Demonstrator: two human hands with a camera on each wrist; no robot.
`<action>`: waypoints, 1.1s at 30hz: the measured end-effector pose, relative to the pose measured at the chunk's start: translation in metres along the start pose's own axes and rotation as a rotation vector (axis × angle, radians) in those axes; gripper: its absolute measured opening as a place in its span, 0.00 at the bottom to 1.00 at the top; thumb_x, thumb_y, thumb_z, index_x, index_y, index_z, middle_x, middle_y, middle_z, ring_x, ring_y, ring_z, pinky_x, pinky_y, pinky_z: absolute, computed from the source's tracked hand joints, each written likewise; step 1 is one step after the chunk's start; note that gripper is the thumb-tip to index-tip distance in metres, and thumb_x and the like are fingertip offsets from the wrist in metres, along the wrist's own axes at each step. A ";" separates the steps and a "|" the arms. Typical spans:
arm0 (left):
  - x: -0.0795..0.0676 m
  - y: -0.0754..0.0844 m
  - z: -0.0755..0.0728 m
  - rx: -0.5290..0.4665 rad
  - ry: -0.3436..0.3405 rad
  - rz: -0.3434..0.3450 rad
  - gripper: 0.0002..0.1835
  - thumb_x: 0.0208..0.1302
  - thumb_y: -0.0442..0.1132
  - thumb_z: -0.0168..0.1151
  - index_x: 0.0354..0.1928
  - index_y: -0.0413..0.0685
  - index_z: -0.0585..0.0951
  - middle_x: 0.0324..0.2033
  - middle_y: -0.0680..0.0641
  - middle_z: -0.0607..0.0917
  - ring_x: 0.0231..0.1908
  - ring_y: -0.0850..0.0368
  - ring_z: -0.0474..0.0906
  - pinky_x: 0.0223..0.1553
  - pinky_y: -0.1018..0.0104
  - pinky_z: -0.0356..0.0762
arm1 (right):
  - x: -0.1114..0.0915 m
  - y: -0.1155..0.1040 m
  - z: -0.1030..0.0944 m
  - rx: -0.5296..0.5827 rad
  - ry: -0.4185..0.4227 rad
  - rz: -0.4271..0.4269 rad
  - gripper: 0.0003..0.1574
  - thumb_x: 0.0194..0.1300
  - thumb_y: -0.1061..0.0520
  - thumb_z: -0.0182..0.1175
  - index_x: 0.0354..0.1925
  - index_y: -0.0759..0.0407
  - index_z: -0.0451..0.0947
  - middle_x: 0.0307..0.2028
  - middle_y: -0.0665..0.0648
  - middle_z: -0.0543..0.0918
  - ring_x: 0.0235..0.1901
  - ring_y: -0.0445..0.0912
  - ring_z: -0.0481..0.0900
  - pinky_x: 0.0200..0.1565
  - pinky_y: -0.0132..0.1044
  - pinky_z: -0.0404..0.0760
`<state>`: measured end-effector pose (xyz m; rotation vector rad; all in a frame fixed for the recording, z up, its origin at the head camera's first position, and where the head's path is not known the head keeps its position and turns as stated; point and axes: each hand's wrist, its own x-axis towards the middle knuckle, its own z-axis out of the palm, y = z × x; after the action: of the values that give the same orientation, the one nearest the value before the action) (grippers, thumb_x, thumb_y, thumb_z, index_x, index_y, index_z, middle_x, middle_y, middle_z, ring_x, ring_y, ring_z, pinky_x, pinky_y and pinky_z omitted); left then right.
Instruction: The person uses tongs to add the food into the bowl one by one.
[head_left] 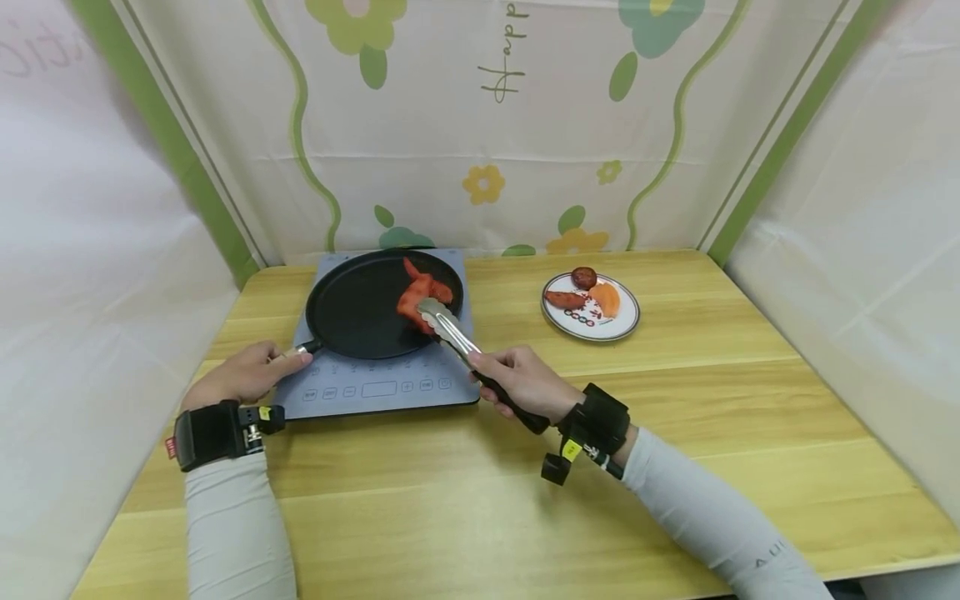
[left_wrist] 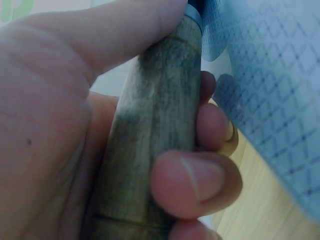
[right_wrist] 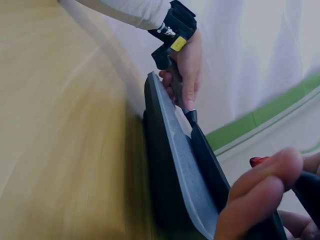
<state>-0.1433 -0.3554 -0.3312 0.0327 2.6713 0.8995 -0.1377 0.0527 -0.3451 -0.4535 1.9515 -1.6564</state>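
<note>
My left hand [head_left: 251, 372] grips the wooden handle [left_wrist: 155, 100] of a flat black frying pan [head_left: 352, 308]. The thumb lies along the handle and the fingers curl round it in the left wrist view. My right hand [head_left: 525, 383] holds metal tongs [head_left: 454, 330] with dark grips. At the right side of the pan, the tong tips are on a red chicken wing [head_left: 414, 300], partly covering it. Whether the wing touches the pan's surface cannot be told. In the right wrist view, fingertips [right_wrist: 255, 200] and a bit of the red wing [right_wrist: 257, 161] show.
Under the pan is a grey induction cooker [head_left: 375, 404] with touch buttons along its front. To the right, a white plate [head_left: 596, 329] bears a brown piece, a round dark piece and an orange slice. Fabric walls [head_left: 480, 125] with flowers enclose the wooden table [head_left: 450, 500].
</note>
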 end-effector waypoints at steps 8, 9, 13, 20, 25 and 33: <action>0.000 0.004 0.002 -0.009 -0.017 -0.004 0.30 0.67 0.64 0.50 0.34 0.40 0.64 0.17 0.50 0.65 0.17 0.57 0.61 0.21 0.63 0.61 | 0.019 -0.001 0.006 -0.052 0.005 0.026 0.37 0.69 0.33 0.49 0.41 0.68 0.75 0.23 0.58 0.71 0.14 0.46 0.68 0.19 0.37 0.66; 0.000 0.005 0.003 -0.010 -0.016 -0.001 0.30 0.67 0.63 0.50 0.33 0.40 0.64 0.17 0.50 0.65 0.17 0.56 0.61 0.21 0.63 0.61 | 0.020 -0.002 0.006 -0.051 0.004 0.045 0.37 0.69 0.33 0.50 0.42 0.68 0.75 0.23 0.57 0.72 0.14 0.46 0.68 0.18 0.37 0.66; 0.000 0.008 0.004 -0.011 -0.007 0.013 0.29 0.67 0.63 0.51 0.31 0.40 0.64 0.17 0.50 0.65 0.19 0.55 0.63 0.22 0.63 0.62 | 0.027 -0.008 0.006 -0.063 -0.013 0.109 0.37 0.69 0.33 0.49 0.43 0.67 0.75 0.23 0.56 0.72 0.15 0.46 0.68 0.19 0.38 0.67; 0.003 0.004 0.003 -0.048 -0.018 0.055 0.27 0.69 0.59 0.52 0.23 0.43 0.63 0.12 0.52 0.63 0.13 0.58 0.59 0.18 0.64 0.60 | 0.040 -0.024 0.006 -0.074 -0.047 0.177 0.36 0.70 0.34 0.48 0.44 0.68 0.75 0.22 0.55 0.71 0.16 0.46 0.67 0.21 0.38 0.69; 0.003 0.004 0.002 -0.047 -0.027 0.067 0.27 0.69 0.59 0.51 0.25 0.43 0.63 0.12 0.52 0.63 0.13 0.59 0.58 0.17 0.64 0.59 | 0.046 -0.030 0.007 -0.084 -0.047 0.238 0.36 0.69 0.34 0.49 0.44 0.67 0.76 0.22 0.55 0.71 0.16 0.44 0.67 0.22 0.38 0.70; 0.004 0.002 0.002 -0.036 -0.036 0.058 0.27 0.69 0.60 0.51 0.26 0.43 0.64 0.11 0.52 0.63 0.12 0.60 0.58 0.16 0.65 0.59 | 0.053 -0.039 0.013 -0.092 -0.089 0.295 0.37 0.69 0.34 0.49 0.44 0.68 0.76 0.22 0.55 0.72 0.16 0.43 0.68 0.23 0.38 0.70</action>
<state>-0.1467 -0.3517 -0.3330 0.1168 2.6329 0.9556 -0.1754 0.0049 -0.3182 -0.2531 1.9288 -1.3446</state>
